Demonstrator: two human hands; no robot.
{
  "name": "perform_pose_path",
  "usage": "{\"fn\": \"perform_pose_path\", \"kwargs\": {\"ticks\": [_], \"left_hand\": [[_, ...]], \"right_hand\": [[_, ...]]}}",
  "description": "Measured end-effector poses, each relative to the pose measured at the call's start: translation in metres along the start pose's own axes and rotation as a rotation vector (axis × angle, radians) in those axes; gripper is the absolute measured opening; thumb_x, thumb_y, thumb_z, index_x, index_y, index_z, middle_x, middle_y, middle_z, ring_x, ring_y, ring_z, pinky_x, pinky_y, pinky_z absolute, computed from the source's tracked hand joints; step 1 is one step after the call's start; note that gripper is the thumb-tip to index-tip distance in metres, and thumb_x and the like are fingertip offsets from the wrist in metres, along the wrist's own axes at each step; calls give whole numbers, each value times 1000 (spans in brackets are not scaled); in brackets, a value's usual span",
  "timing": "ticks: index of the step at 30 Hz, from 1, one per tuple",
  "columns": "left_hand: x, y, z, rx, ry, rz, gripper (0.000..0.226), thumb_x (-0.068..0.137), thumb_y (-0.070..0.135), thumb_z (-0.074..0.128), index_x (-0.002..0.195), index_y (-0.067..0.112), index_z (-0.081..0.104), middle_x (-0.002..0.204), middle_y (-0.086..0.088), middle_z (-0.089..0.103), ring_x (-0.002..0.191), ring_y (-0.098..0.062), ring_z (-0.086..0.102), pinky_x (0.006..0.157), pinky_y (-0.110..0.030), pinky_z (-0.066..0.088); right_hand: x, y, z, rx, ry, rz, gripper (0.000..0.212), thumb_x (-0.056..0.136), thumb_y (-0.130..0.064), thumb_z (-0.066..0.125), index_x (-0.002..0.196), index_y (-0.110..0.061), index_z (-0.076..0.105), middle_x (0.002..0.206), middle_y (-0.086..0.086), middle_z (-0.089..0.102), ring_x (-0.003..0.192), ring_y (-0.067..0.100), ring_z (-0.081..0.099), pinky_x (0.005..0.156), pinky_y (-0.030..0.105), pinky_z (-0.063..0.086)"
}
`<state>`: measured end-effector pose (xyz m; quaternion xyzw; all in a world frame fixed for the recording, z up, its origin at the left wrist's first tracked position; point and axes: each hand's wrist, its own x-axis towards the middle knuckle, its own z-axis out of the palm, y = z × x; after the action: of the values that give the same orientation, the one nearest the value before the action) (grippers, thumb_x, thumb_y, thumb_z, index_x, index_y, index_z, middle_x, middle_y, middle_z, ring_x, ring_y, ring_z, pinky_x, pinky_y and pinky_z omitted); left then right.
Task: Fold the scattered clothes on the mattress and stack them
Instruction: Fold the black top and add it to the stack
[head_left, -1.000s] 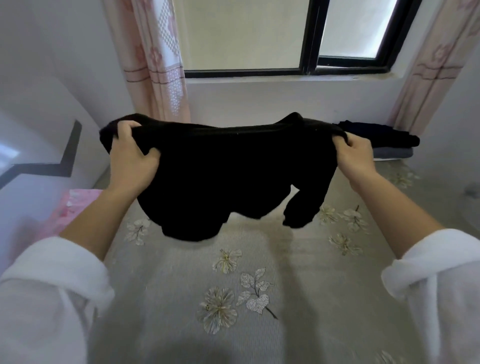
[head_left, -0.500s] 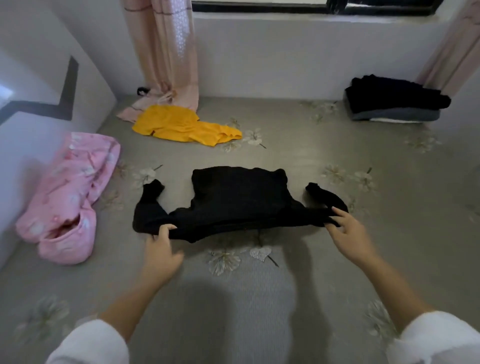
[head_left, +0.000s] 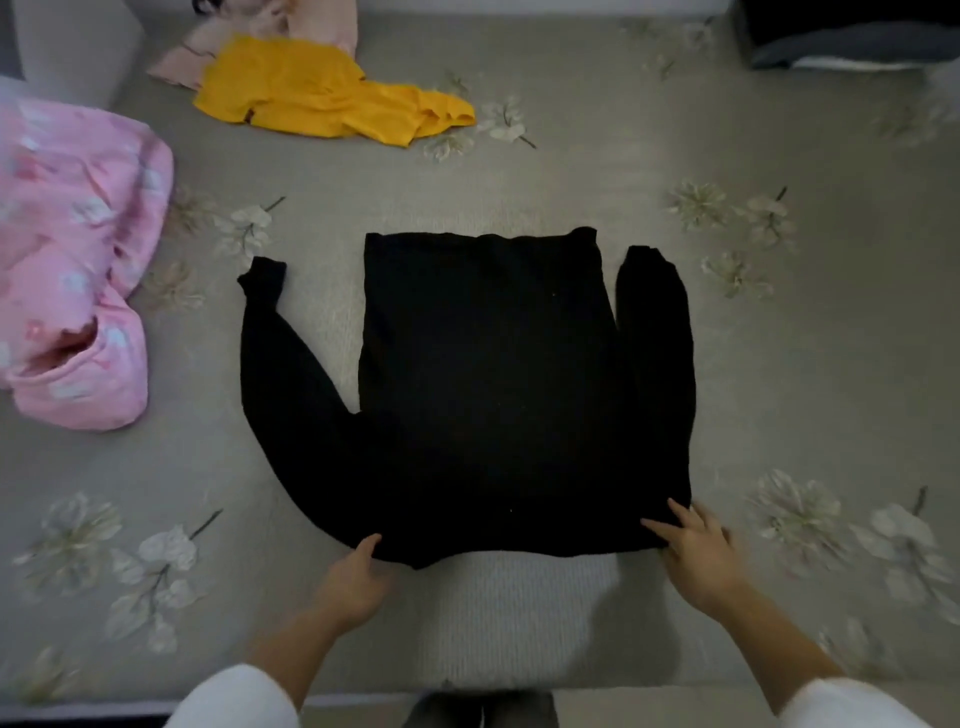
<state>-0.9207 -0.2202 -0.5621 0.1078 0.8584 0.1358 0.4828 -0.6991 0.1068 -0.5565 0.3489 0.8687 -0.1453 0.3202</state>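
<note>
The black sweater (head_left: 483, 395), held up in the air a second ago and then laid down bunched, has been spread flat on the mattress (head_left: 519, 171), its sleeves drawn out alongside the body. The right hand (head_left: 701, 556) has been opened, its fingers now laid flat on the near corner

Peach curtain hem (head_left: 322, 23) top L, next to white wall (head_left: 78, 47).

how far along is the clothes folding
Done: a dark folded stack sits at the far right. In hand: the black sweater lies spread flat, left hand and right hand at its near edge. Left: the yellow garment and pink garment, both crumpled.
</note>
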Motion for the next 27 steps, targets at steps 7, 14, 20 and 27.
{"fn": "perform_pose_path", "kwargs": {"ticks": [7,14,20,27], "left_hand": [[28,3,32,43,247,86,28,90,21,56,116,14,50,102,0,53,84,-11,53,68,-25,46],[56,15,64,315,95,211,54,94,35,49,143,22,33,139,1,32,121,-18,36,96,-30,43],[68,60,55,230,199,268,32,94,31,50,124,20,47,112,4,48,93,-9,50,75,-27,50],[109,162,85,285,304,542,58,100,39,37,151,19,16,159,-4,2,147,-19,3,117,-33,17]], "right_hand": [[7,-51,36,98,30,-38,48,98,-26,42,145,-28,34,156,-1,23,142,21,19,112,37,22],[23,-90,77,70,-57,-137,55,95,-38,46,147,-28,31,151,0,25,135,22,28,107,37,31],[45,-60,38,642,80,27,30,93,-21,56,122,-13,61,122,2,54,109,17,56,91,22,43],[114,2,-25,641,376,168,32,91,-24,57,120,-12,59,112,6,60,99,21,59,84,30,47]]}}
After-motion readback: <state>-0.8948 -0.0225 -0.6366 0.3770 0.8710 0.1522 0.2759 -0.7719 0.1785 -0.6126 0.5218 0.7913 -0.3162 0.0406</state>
